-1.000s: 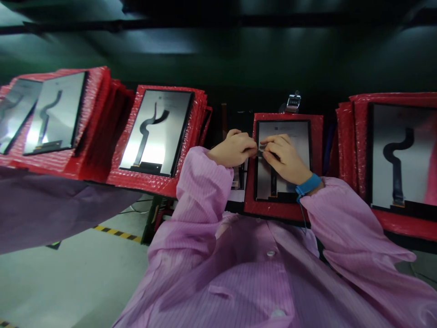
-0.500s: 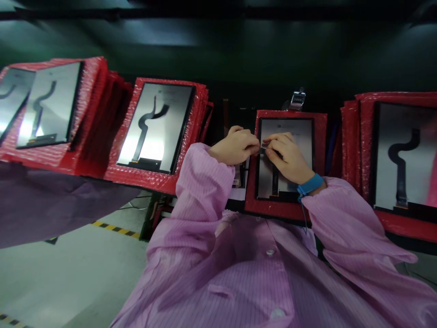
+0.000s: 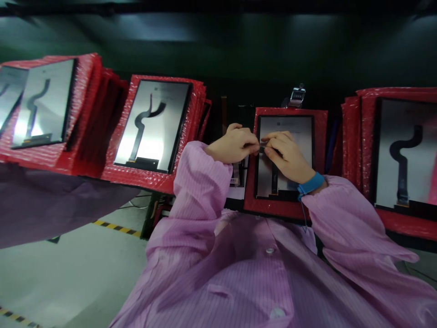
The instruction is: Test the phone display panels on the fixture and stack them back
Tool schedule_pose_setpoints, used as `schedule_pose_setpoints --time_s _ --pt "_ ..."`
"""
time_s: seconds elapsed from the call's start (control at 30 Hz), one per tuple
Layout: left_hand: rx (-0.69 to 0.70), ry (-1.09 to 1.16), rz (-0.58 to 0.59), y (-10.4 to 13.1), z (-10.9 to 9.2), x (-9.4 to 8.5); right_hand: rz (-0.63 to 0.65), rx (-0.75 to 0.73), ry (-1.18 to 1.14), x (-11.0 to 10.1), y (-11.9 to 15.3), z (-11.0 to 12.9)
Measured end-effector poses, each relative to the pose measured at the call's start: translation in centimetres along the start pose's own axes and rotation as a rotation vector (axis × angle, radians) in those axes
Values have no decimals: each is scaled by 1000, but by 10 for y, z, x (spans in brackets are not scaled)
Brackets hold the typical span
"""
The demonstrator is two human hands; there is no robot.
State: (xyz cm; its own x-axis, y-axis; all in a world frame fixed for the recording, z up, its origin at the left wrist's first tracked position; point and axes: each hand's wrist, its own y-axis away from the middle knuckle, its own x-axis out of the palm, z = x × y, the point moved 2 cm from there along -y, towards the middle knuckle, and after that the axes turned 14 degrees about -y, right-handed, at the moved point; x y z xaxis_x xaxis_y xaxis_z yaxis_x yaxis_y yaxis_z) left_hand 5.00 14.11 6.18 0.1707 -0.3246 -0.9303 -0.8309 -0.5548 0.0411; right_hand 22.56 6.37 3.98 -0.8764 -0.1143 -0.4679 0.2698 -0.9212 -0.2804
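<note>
A flat grey panel (image 3: 298, 136) with black edging and a dark ribbon cable (image 3: 275, 180) lies on red sheeting (image 3: 320, 155).

We count five screens (image 3: 169, 114): two at the far left, one nearer us on the left, one beneath our two hands (image 3: 232, 145), and one on the right. We see five cables (image 3: 403, 177), one per screen. We also find one wristband (image 3: 311, 183), one counter (image 3: 297, 96), two floor stripes (image 3: 116, 228) and at least two buttons (image 3: 270, 251). The red sheets (image 3: 247, 200) overlap too much for us to count.
</note>
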Motion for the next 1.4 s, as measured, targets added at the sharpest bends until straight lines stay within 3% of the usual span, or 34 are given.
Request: schedule_pose_setpoints --time_s 0.33,0.8,0.87,0.93,1.03,1.07,1.23,1.4 --pt "53 26 -3 2 1 -5 -8 -58 -34 2 4 -4" --pt "34 -9 -126 -2 0 -3 -25 -14 -49 4 6 1" --pt "17 6 -295 7 -3 -6 -97 4 -16 -3 11 6" --pt "-58 44 -597 28 -9 -6 -204 26 44 -12 25 16" --pt "-356 52 -1017 73 -21 12 -359 88 151 -20 62 34" --pt "-433 -4 -1026 86 -26 22 -393 113 177 -19 77 38" --pt "-304 -355 -576 112 -46 69 -453 230 284 -3 136 43" --pt "-186 -525 -449 111 -44 75 -477 196 285 7 156 34"
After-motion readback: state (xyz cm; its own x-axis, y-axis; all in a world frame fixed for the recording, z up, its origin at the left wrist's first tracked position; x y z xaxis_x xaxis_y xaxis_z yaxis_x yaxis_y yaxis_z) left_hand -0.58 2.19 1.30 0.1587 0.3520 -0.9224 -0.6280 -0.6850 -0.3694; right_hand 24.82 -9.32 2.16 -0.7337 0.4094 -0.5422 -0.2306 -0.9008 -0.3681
